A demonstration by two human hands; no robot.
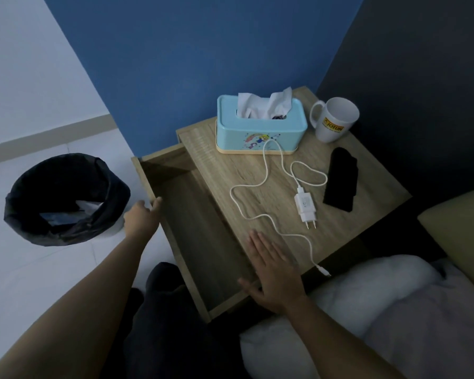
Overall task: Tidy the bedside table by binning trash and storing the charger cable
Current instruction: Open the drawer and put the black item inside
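Note:
A white charger cable (260, 184) snakes across the wooden bedside table (367, 214), its white plug adapter (305, 205) lying near the middle. The table's drawer (203, 242) is pulled out to the left and holds nothing that I can see. My left hand (141, 218) grips the drawer's front edge with the fingers hooked over it. My right hand (271, 272) lies flat, fingers apart, on the table's near edge beside the cable's loose end. A bin (66, 198) lined with a black bag stands on the floor to the left, with pale scraps inside.
A light-blue tissue box (260, 124) stands at the back of the table, a white mug (335, 119) to its right. A flat black object (341, 184) lies right of the adapter. A bed with a white pillow (367, 296) borders the table on the right.

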